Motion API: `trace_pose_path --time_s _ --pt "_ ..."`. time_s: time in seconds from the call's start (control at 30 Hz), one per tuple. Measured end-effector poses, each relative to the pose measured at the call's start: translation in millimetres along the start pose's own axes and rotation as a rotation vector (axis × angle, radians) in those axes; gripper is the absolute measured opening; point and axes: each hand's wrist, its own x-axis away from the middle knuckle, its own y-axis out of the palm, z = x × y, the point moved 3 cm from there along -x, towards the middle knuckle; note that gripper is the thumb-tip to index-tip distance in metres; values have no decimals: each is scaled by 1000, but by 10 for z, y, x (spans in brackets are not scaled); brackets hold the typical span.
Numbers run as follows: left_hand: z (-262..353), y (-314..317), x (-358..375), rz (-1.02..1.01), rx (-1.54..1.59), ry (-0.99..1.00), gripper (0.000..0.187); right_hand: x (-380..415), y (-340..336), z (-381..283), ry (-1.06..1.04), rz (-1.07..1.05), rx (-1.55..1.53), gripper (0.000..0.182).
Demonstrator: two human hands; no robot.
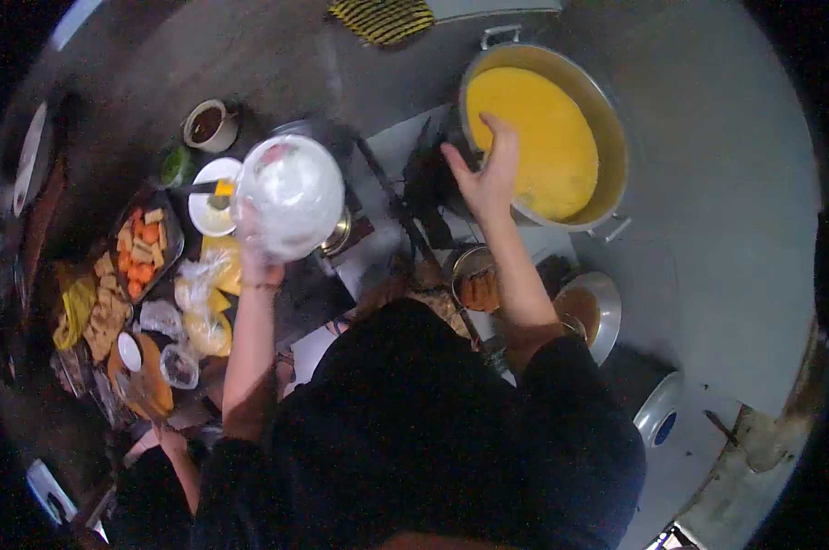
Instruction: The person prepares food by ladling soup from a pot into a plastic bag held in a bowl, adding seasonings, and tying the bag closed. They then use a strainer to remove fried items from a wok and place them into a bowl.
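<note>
My left hand [260, 247] is closed on a whitish, see-through plastic tub [292, 197], held up over the dark counter; most of its fingers are hidden by the tub. My right hand [491, 174] is spread with thumb and fingers apart and holds nothing. It hovers at the left rim of a large metal pot [622, 156]. Bright yellow liquid [533, 128] fills much of that pot. Just left of the tub is a white bowl [197, 213] with a yellow and black utensil [214, 188] across it.
A tray of cut orange and pale pieces [141, 252], yellow plastic bags [208, 321] and a cup of dark contents [210, 126] stand left. Near my right forearm are a pan with brown food [478, 291] and a metal bowl [607, 316]. Another person's forearm [183, 467] shows lower left.
</note>
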Motion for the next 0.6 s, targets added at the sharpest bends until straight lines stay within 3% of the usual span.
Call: trace_pose_path --time_s 0.03,0.1,0.13,0.17,0.23,0.27,0.3,0.37,0.43,0.5,0.6 --pt "-1 27 38 28 38 -36 51 136 51 323 14 10 9 44" --pt "-52 42 69 51 64 -84 50 446 263 904 30 -297 1 34" --pt "-109 -1 62 61 7 -49 51 520 343 1203 41 -296 3 34" --pt "-148 -19 71 75 -51 -20 51 570 405 1534 266 -183 -226 26" --pt "-197 50 40 165 0 -69 44 273 147 1832 570 216 -373 20" --pt "-300 -120 -26 215 -2 -62 45 -39 -133 1821 642 486 -286 21" --pt "-387 -308 -68 265 -8 -57 46 -75 -192 1939 647 485 -285 21" --pt "-426 -527 -130 307 22 -162 46 -192 -184 2070 532 272 -297 17" --pt "-374 -497 -122 326 -11 -155 47 -159 -36 1373 191 -126 -80 14" --pt "-286 -466 -147 332 -47 -154 47 62 189 1170 -228 -372 62 18" --pt "-165 -464 -186 349 -81 -141 48 174 250 1522 -92 -421 189 16"
